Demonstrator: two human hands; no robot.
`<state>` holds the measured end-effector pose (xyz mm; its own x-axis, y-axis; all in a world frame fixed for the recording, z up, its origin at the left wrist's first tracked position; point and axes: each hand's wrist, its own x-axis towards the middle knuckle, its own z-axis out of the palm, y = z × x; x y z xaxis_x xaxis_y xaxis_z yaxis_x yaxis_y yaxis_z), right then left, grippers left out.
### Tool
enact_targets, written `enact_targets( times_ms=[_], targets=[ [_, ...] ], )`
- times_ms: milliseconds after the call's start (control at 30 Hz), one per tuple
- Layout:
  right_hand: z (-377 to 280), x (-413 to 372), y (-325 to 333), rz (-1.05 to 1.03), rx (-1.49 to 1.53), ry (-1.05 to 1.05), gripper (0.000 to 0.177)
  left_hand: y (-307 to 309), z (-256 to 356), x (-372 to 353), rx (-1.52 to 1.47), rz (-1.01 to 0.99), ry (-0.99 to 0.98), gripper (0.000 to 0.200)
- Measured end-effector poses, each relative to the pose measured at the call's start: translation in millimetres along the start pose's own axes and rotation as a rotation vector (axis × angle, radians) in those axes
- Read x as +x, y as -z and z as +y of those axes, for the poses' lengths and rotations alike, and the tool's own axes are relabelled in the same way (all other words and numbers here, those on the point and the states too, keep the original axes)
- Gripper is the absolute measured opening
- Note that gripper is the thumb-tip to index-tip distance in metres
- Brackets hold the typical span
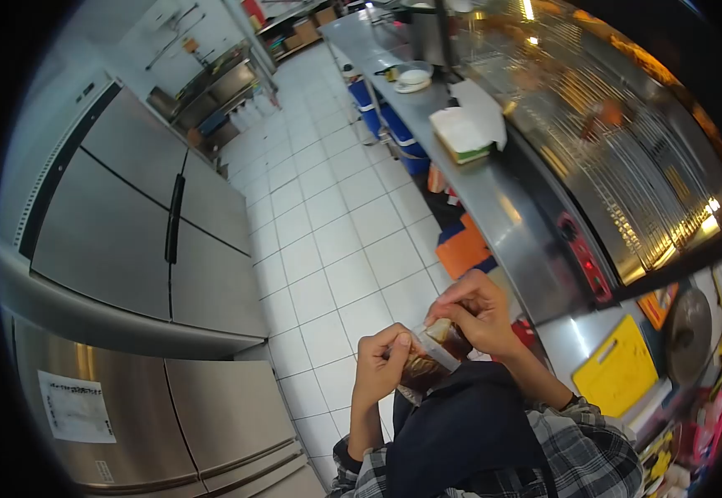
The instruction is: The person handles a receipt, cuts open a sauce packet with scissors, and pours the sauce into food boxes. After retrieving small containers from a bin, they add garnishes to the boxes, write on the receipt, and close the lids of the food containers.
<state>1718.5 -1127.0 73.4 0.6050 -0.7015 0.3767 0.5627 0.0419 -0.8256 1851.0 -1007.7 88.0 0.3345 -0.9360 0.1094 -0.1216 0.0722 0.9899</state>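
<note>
A clear plastic bag (pixel 429 363) with brown contents is held up in front of the dark apron. My left hand (pixel 382 363) pinches its left upper edge between thumb and fingers. On the other side my right hand (pixel 475 315) grips the bag's upper right part, thumb and index finger together. Both hands are close to each other at chest height, above the tiled floor. What exactly lies inside the bag is too small to tell.
Steel refrigerators (pixel 120 207) line the left. On the right runs a steel counter (pixel 502 216) with stacked white paper (pixel 469 124), beside a lit glass display case (pixel 618 149). A yellow cutting board (pixel 618 365) lies at the lower right. Orange and blue items are under the counter.
</note>
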Motion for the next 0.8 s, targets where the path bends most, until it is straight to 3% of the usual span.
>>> enact_targets(
  times_ms=[100,333,400,567,633,800],
  targets=[
    [36,52,1,-0.054,-0.037,0.066,0.017,39,-14,40,0.001,0.006,0.025,0.026],
    [88,221,-25,-0.300,-0.069,-0.107,0.023,163,-7,166,0.323,0.088,-0.085,0.010],
    [101,270,-35,-0.421,-0.253,-0.093,0.028,197,-2,206,0.394,0.054,-0.061,0.008],
    [138,370,-50,-0.365,-0.383,-0.144,0.028,261,-17,307,0.523,-0.009,-0.048,0.008],
    [149,406,-46,-0.314,-0.525,-0.275,0.027,276,-32,348,0.558,-0.059,-0.043,0.012],
    [217,496,-17,-0.303,-0.616,-0.106,0.022,310,-75,462,0.548,-0.088,-0.061,0.014]
  ],
)
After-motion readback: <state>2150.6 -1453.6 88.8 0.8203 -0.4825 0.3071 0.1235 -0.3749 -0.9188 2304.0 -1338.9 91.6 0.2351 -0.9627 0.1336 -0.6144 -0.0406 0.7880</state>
